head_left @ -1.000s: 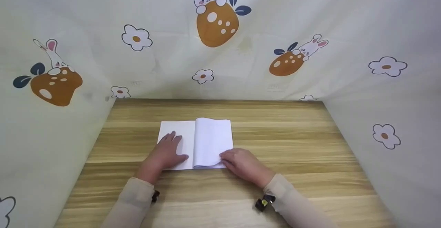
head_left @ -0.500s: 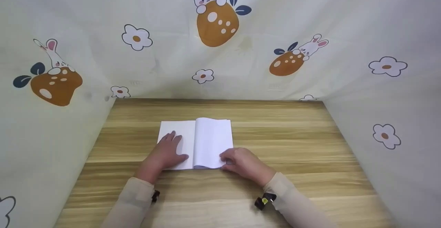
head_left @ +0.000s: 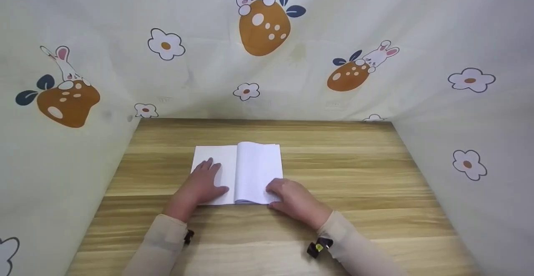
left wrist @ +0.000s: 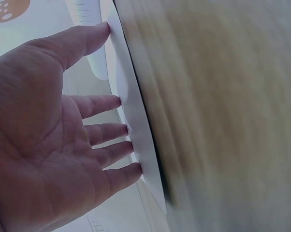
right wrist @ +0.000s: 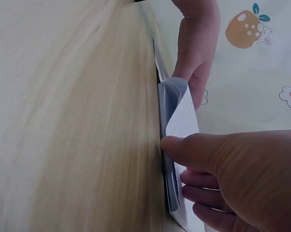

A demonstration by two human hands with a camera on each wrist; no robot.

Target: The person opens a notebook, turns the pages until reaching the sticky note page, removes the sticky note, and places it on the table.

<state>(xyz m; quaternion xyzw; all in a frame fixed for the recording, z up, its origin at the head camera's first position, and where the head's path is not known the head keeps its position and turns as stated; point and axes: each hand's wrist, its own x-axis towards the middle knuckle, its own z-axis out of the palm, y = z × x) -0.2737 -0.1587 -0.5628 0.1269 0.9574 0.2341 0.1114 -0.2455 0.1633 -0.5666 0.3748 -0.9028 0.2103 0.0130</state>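
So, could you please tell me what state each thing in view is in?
Notebook: open, lying on the table.
Left page: spread out to the left.
Right page: bowed up near the spine.
Left hand: fingers spread, resting on the left page.
Right hand: fingers bent at the notebook's near right corner.
Printed backdrop: slightly creased.

Head view downward, wrist close-ups — shared notebook

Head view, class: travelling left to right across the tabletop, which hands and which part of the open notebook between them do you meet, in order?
Left hand → the notebook's curved right-side page → right hand.
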